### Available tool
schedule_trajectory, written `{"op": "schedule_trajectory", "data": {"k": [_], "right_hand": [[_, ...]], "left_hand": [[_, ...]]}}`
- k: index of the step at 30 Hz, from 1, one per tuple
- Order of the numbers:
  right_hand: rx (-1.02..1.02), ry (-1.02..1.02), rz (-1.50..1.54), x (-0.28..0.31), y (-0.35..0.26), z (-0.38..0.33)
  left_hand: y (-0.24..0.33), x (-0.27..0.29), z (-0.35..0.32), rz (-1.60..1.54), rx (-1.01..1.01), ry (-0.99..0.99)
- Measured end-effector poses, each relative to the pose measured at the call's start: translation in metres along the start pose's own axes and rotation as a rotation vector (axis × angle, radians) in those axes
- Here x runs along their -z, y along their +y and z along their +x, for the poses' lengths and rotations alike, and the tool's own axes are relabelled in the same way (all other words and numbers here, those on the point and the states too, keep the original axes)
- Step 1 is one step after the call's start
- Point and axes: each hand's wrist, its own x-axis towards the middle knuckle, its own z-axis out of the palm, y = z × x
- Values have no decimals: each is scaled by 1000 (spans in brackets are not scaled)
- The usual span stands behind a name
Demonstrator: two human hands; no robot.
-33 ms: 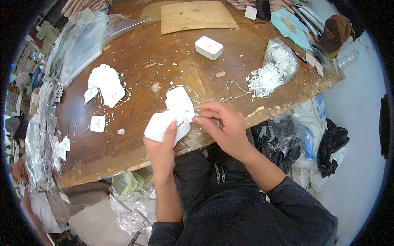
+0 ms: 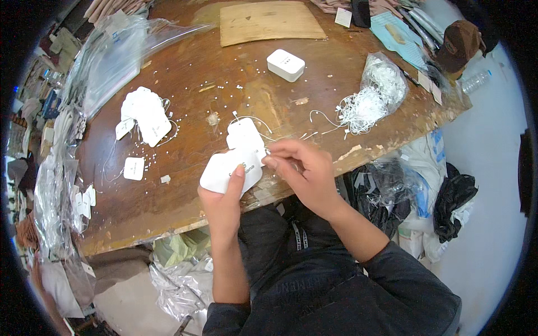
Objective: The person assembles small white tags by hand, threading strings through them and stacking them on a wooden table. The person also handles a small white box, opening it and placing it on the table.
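My left hand (image 2: 223,196) grips several white hang tags (image 2: 219,168) with rounded corners, its thumb lying across the top one. At the tags' right edge my right hand (image 2: 305,168) is closed in a pinch on a thin white tag string, which is partly hidden by the fingers. More white tags (image 2: 242,130) lie on the table just beyond the held ones, a looped string curling beside them. Further left is a heap of white tags (image 2: 147,115) with strings attached, and a single square tag (image 2: 134,168) sits nearer to me.
The worn wooden table (image 2: 185,134) carries scattered small white bits. On its right lies a clear bag (image 2: 386,78) spilling a tangle of white strings (image 2: 361,112). A white box (image 2: 286,65) and a wooden board (image 2: 269,23) are farther back. Clear plastic sleeves (image 2: 120,61) cover the left edge.
My left hand and the tags in it have shifted very slightly to the right. The right hand stays pinched at nearly the same spot.
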Motion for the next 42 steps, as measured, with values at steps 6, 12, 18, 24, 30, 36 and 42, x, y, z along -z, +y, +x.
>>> {"op": "schedule_trajectory", "data": {"k": [6, 12, 18, 24, 30, 36, 42], "right_hand": [[106, 46, -61, -15, 5, 8], [205, 42, -132, -22, 9, 12], [233, -3, -132, -20, 8, 15], [-214, -142, 249, -5, 0, 0], [-388, -183, 26, 16, 2, 1], [-36, 554, -77, 37, 17, 47], [340, -99, -593, 3, 19, 21]], "left_hand": [[-2, -7, -5, 0, 2, -13], [-4, -7, -5, 29, -26, -24], [-7, -1, -1, 328, -301, -53], [-3, 3, -2, 803, -935, -75], [0, 3, -26, 929, -1064, -225], [-3, -7, -17, 115, 15, -46], [-3, -7, 19, 32, 31, 108]]}}
